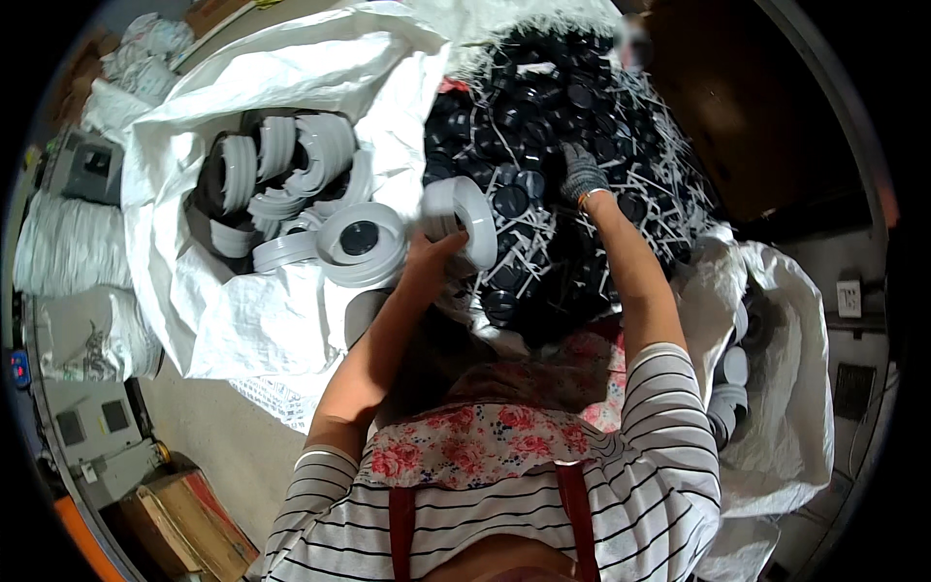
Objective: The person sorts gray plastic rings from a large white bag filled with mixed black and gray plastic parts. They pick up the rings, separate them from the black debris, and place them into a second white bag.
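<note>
Much of the scene was hard to read. The heap (553, 145) of black caps and white sprue sticks ran together into a dark tangle, and single pieces could scarcely be told apart. Its far end was blurred and its near edge was hidden behind the person's forearms and floral apron (485, 441).

The right hand (582, 175) wore a grey glove and lay knuckles-up on the heap. Its fingers were buried among the caps, so whether it gripped anything could not be told.

The left hand (432, 257) was bare and closed on a stack of white rings (461, 218). Only the thumb side showed; the fingers behind were covered by the stack. The stack hung just above the gap between heap and left sack (242, 320). It lay on its side, its long axis running roughly left to right, with the open face of the end ring turned right toward the heap.

In the left sack more rings (301, 184) lay in tilted rows, the lower ones sunk in shadow. A second sack (786, 388) at right was partly cut off.
</note>
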`<control>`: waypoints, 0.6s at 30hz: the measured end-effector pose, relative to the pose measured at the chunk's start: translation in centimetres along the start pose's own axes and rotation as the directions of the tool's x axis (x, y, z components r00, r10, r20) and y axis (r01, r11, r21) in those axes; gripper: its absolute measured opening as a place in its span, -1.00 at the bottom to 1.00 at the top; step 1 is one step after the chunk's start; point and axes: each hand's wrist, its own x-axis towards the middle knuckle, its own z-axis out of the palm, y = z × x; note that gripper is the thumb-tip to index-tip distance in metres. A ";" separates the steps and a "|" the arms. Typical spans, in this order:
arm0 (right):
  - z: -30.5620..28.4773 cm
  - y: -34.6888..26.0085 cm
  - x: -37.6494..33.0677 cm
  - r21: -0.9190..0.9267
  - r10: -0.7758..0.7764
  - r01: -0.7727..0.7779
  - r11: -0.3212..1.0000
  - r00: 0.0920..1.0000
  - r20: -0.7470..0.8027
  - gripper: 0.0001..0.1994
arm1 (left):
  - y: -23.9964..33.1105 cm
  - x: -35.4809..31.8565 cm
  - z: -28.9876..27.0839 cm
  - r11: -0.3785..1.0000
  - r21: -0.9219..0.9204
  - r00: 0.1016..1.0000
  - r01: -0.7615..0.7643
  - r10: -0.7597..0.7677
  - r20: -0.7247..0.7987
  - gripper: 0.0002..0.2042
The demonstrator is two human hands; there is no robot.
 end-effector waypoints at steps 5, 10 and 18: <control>-0.6 -3.8 0.8 -0.056 0.296 -0.291 0.955 0.935 0.194 -0.19 | 0.2 -0.5 -1.4 0.996 0.014 0.996 -0.094 0.094 -0.013 -0.66; -4.8 -4.9 -3.0 -0.068 -0.023 0.034 0.997 0.989 0.148 -0.49 | -0.7 1.2 -0.6 0.969 0.159 0.981 -0.187 0.176 0.082 -0.83; -5.7 -12.1 -13.1 0.397 -0.568 0.587 0.705 0.803 -0.179 -0.53 | -1.5 0.4 -0.7 0.434 0.420 0.600 -0.797 0.648 0.469 -0.84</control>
